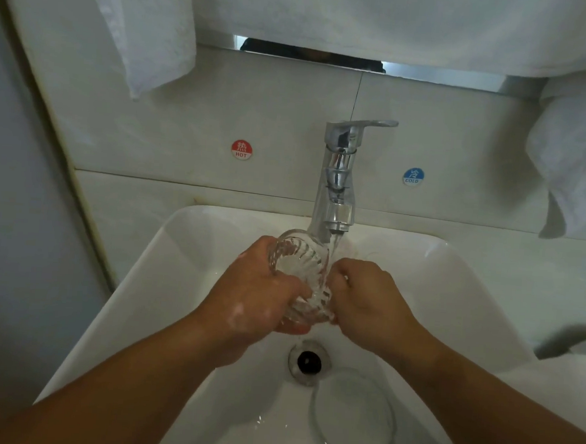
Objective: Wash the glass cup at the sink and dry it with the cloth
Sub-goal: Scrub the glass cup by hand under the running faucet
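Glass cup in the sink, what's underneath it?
The left hand holds the glass cup from below, over the white sink basin. The drain lies nearer the camera. That hand hides the basin directly beneath.

I note a chrome tap (339,176) at 12 o'clock, water running; red HOT sticker (242,149) at 11, blue COLD sticker (413,176) at 1; clear round dish (353,421) lying flat at 5.

We cannot see the base of the glass cup (297,270) under the left hand (255,305); at three o'clock a blurred grey shape (565,341) is cut off by the edge.
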Demonstrator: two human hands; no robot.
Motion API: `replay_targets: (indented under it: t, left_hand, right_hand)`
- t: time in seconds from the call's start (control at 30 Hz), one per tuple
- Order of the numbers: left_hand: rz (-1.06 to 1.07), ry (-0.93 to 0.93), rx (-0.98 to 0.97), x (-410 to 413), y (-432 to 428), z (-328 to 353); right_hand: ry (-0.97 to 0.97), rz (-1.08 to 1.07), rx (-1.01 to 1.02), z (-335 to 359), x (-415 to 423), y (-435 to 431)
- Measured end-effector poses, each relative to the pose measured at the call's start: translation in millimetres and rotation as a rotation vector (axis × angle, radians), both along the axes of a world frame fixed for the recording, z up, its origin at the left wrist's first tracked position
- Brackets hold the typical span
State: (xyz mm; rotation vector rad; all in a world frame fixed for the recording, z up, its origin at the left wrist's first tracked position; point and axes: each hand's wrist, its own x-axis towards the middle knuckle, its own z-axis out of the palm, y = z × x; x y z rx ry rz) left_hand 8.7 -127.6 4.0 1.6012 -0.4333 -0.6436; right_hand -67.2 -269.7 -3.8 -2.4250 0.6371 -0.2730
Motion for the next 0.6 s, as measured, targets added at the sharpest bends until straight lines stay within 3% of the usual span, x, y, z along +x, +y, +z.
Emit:
replay_targets:
  t: [0.1,0.13,0.17,0.27,0.33,0.37,0.5,0.6]
  left_hand:
    - [0.137,-0.250,0.042,-5,-2,-8]
    - [0.168,-0.326,0.066,-5,-4,-9]
    - [0.168,-0.352,0.070,-5,-5,-10]
    - [0.059,-0.240,0.083,-1,-4,-7]
    - [0.014,-0.157,0.089,1,-1,-5]
    - [0.023,-0.158,0.082,1,-1,-6]
    - [0.105,-0.295,0.096,0,-2,-9]
    - [-0.009,-0.188,0.064,6,1,-7]
  right_hand:
    - [-0.068,-0.015,0.512,1,0,9]
    - [-0.080,0.002,0.584,2,-1,10]
    - [-0.082,0.022,0.567,2,-1,9]
    - [-0.062,0.035,0.142,2,-1,-1]
    - [-0.050,0.038,-0.023,2,-1,-1]
    - [-0.049,0.028,-0.001,1,-1,1]
    - [0.000,0.022,0.405,0,-2,9]
    - [-0.027,0.055,0.069,4,-4,1]
